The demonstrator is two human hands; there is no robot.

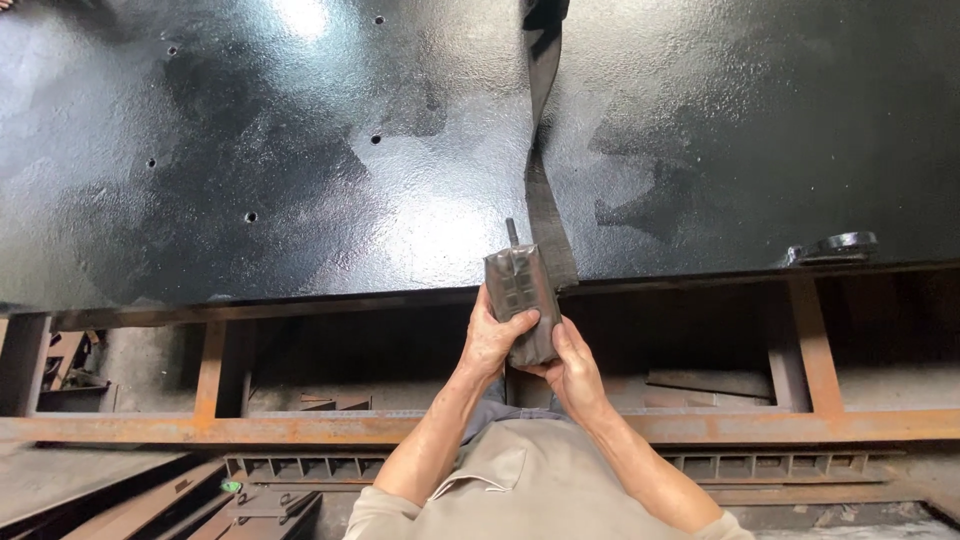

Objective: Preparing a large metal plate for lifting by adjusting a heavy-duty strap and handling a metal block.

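Head view: we note both hands, left [492, 340] and right [572, 372], clasping grey wrapped button handset [520, 295]; thumb slip risks jolting black woven strap [545, 215] and glossy black steel plate [300, 150].

Head-worn view, single camera.
Looks steeply down from close above the person's forearms, facing forward over the black plate [300, 150] and rusty frame [210, 370].

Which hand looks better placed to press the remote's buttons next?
Probably the left hand: its thumb already lies across the button face of the grey remote, while the right hand cradles the lower back and side.
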